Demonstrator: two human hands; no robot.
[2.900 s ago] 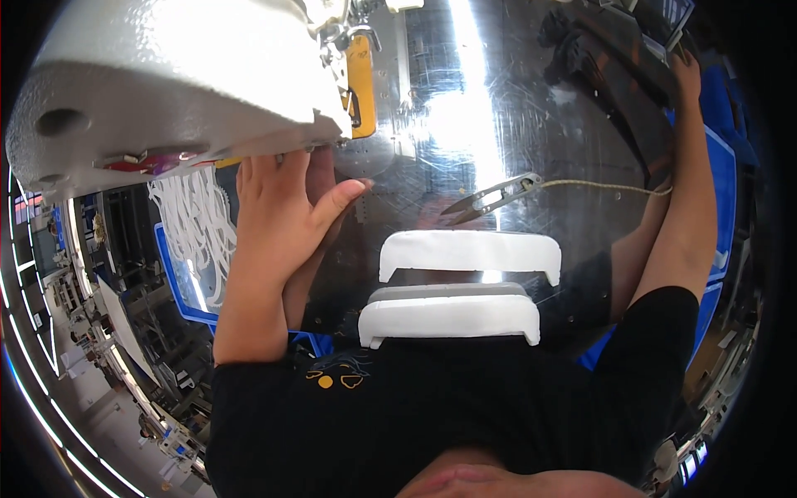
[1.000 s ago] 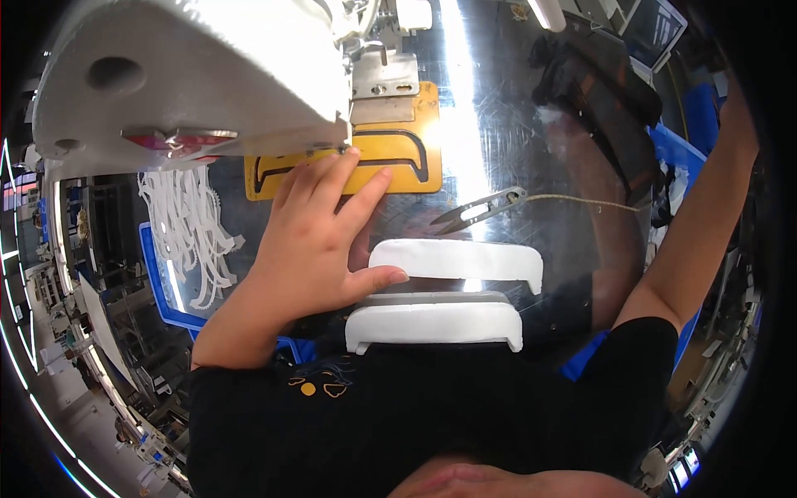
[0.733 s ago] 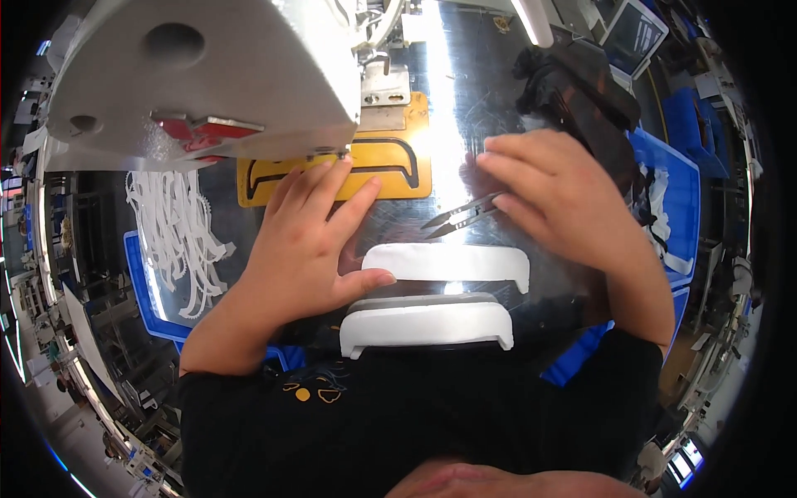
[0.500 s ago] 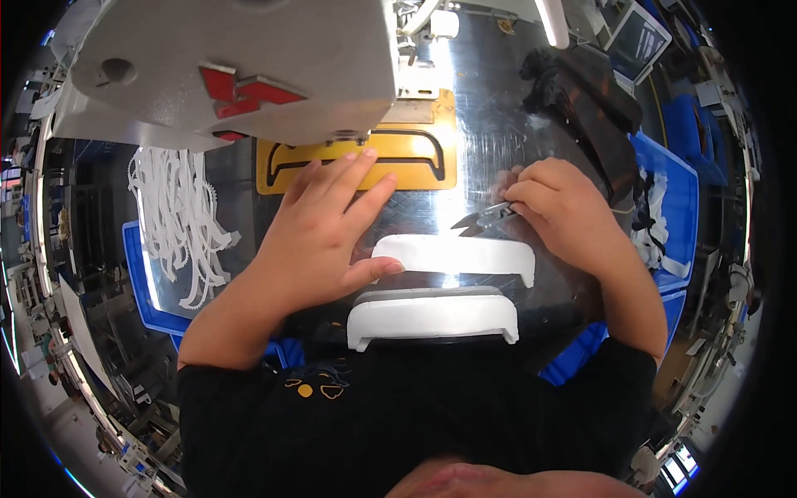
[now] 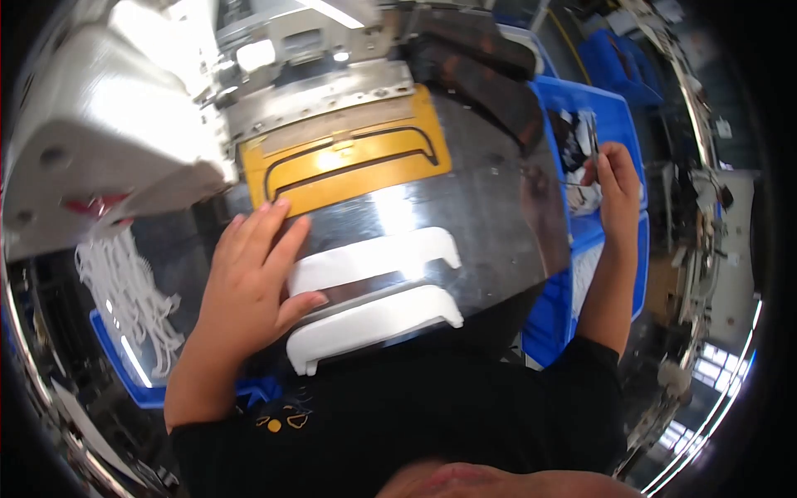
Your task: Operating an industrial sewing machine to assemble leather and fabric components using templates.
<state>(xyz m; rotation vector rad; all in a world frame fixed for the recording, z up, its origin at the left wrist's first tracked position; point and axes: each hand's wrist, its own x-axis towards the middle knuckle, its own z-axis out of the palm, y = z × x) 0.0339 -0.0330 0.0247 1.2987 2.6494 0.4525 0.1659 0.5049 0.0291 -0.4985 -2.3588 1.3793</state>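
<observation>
My left hand (image 5: 253, 278) rests flat with its fingers apart, fingertips at the near left corner of a yellow template plate (image 5: 365, 184) with a curved, dark-edged slot. Its thumb lies beside two white bracket-shaped pieces with turned-down ends: the farther white piece (image 5: 378, 259) and the nearer white piece (image 5: 378, 322). At the right, my right hand (image 5: 618, 187) is closed on small thread snips (image 5: 593, 137), blades pointing away from me. That hand is above a blue bin (image 5: 618, 112) holding black and white scraps.
The white sewing machine head (image 5: 116, 141) fills the upper left. White strips with toothed edges (image 5: 129, 290) hang over the table's left side, above another blue bin (image 5: 133, 369). Dark pieces (image 5: 486, 83) lie at the far right of the metal table (image 5: 498, 241).
My right hand has moved right with the snips, from the table to above the blue bin. The view has turned right. My left fingertips have slid off the template's middle toward its near left corner.
</observation>
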